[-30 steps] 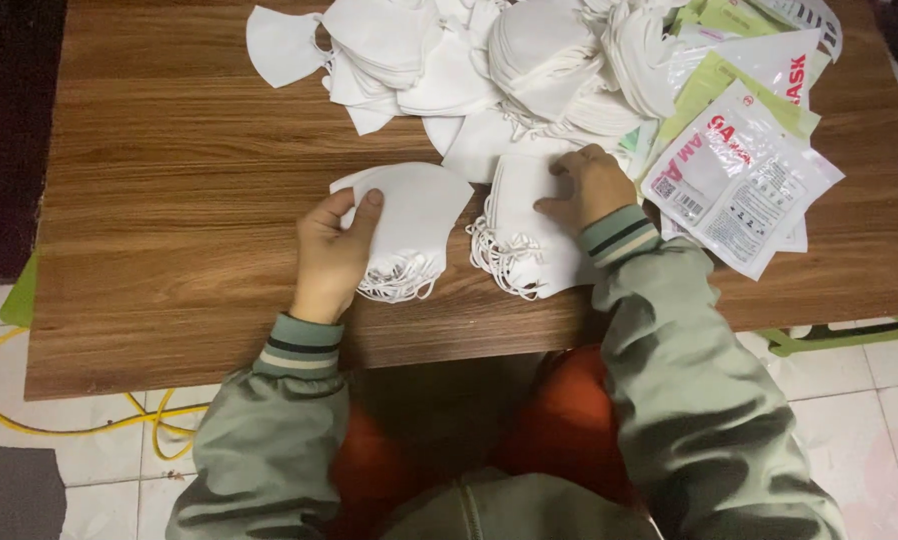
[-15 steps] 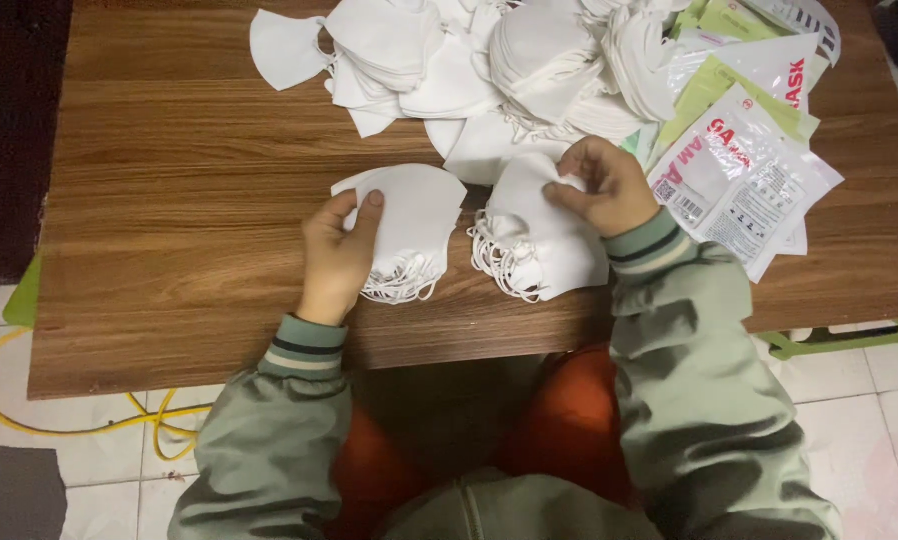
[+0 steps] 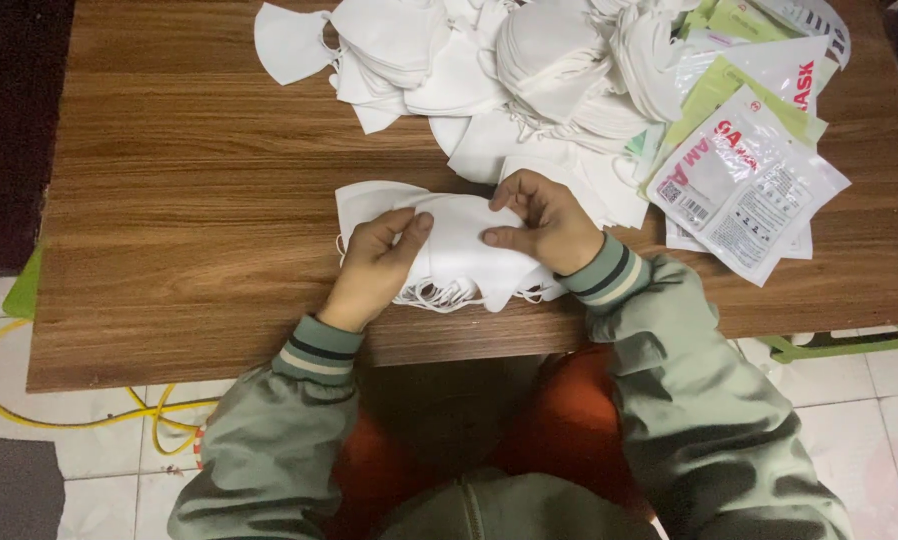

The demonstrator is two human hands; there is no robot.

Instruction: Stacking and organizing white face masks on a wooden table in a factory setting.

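Note:
A small stack of folded white face masks (image 3: pixel 454 250) lies near the front edge of the wooden table (image 3: pixel 189 200), its ear loops hanging toward me. My left hand (image 3: pixel 374 265) rests on the stack's left part, fingers pressing the top mask. My right hand (image 3: pixel 544 222) holds the top mask at its right side with thumb and fingers. Both sleeves are grey-green with striped cuffs.
A large heap of loose white masks (image 3: pixel 529 70) covers the far middle of the table. Flat printed mask pouches (image 3: pixel 744 185) lie at the right, some green ones (image 3: pixel 729 95) under them. A yellow cable (image 3: pixel 59 415) runs over the tiled floor at the left.
My right hand has brought a mask from the right-hand pile over onto the stack under my left hand. The two piles now sit together as one stack.

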